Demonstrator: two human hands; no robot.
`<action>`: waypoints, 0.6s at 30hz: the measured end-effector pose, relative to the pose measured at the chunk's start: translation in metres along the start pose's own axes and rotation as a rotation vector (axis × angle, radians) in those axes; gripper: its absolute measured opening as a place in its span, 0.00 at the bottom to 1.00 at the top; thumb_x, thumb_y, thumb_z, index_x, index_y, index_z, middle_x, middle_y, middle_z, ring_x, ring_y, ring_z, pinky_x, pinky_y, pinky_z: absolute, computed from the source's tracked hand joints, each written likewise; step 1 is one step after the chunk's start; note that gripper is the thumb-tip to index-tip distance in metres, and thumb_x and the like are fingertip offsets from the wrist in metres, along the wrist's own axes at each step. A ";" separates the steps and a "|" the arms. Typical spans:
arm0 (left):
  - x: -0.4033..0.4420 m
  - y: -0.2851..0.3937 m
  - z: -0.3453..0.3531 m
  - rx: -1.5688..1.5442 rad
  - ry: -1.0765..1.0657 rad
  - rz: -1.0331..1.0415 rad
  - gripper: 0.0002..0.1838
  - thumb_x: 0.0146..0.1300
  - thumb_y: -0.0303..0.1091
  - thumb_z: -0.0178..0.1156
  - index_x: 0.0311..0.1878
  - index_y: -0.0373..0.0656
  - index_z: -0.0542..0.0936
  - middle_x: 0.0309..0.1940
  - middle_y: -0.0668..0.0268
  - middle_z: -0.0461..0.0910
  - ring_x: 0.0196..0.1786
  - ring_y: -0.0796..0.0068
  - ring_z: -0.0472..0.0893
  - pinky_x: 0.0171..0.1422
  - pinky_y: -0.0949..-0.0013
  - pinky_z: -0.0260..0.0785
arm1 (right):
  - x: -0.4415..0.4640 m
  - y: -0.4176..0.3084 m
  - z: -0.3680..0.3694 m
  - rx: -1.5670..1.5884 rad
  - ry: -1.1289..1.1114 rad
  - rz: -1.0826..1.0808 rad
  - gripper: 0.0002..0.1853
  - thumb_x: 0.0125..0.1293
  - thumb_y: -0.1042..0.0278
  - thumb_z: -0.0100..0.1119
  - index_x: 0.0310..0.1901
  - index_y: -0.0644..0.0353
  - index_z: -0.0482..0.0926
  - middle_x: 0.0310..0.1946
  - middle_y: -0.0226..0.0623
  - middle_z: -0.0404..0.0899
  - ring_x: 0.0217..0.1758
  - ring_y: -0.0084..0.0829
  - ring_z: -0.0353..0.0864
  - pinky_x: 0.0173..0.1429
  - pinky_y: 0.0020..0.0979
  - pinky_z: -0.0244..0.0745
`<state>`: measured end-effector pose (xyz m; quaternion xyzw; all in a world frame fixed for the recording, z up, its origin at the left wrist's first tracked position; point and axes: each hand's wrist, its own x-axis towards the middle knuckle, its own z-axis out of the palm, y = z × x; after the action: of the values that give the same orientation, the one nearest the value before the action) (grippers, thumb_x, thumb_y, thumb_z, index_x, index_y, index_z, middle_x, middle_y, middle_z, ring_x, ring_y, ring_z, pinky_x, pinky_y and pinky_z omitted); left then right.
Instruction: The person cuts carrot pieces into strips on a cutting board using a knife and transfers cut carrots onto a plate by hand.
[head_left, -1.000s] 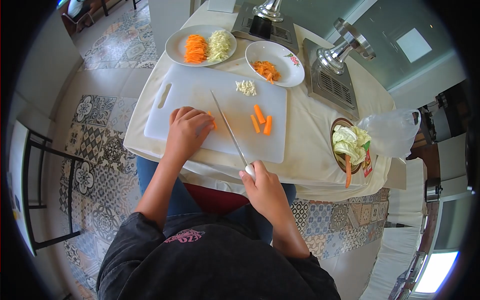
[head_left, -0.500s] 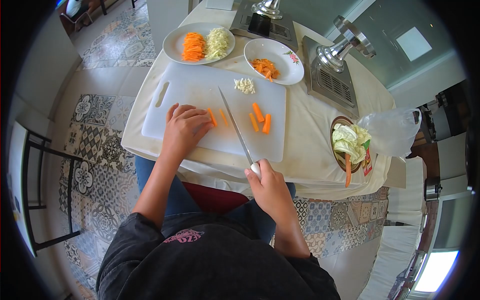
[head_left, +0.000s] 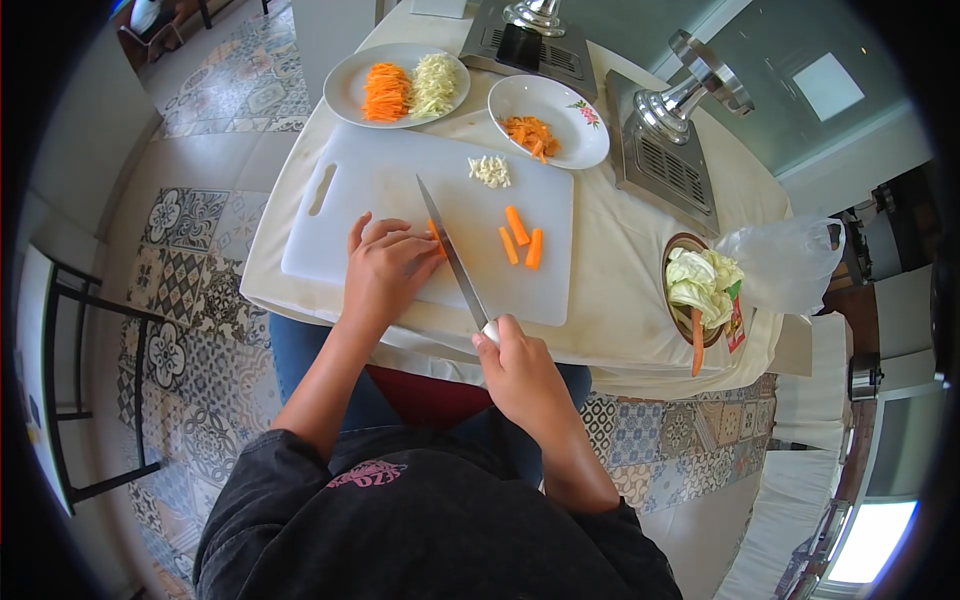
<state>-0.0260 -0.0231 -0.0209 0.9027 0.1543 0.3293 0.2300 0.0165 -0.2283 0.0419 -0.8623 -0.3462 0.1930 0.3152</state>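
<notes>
My right hand (head_left: 520,370) is wrapped round the white handle of a kitchen knife (head_left: 455,260), its blade slanting up and left over the white cutting board (head_left: 350,200). Fingertips of my left hand (head_left: 388,268) press a carrot stick (head_left: 434,236) against the board, right beside the blade. Part of that stick is hidden by fingers and knife. Further right on the board lie three thick carrot pieces (head_left: 516,225). A small heap of chopped pale garlic-like bits (head_left: 489,171) sits near the board's far edge.
Behind the board stand a plate (head_left: 345,92) of shredded carrot and pale green shreds, and a flowered bowl (head_left: 585,145) with carrot scraps. Metal stove-like units (head_left: 660,165) are at the back right. A basket (head_left: 668,262) with cabbage and a carrot, plus a plastic bag (head_left: 785,265), are at right.
My left hand has slid right along the board with the carrot stick. The knife and my right hand have moved left, so the blade is now against the stick.
</notes>
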 end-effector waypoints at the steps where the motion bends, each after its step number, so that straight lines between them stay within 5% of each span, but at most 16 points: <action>1: 0.000 0.000 0.001 -0.001 0.002 -0.002 0.09 0.53 0.35 0.74 0.39 0.51 0.89 0.41 0.74 0.88 0.54 0.68 0.81 0.74 0.48 0.55 | 0.001 -0.001 -0.001 -0.014 -0.001 0.004 0.15 0.73 0.62 0.53 0.38 0.70 0.69 0.22 0.61 0.78 0.32 0.63 0.80 0.36 0.56 0.73; 18: 0.001 0.004 0.001 0.018 0.039 -0.013 0.07 0.54 0.36 0.73 0.37 0.52 0.90 0.38 0.75 0.88 0.49 0.71 0.81 0.73 0.50 0.55 | -0.001 -0.018 -0.003 -0.093 -0.071 0.067 0.14 0.74 0.66 0.51 0.37 0.71 0.66 0.23 0.64 0.76 0.31 0.65 0.79 0.35 0.55 0.71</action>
<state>-0.0236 -0.0262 -0.0189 0.8970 0.1676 0.3441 0.2209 0.0091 -0.2199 0.0564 -0.8797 -0.3367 0.2178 0.2557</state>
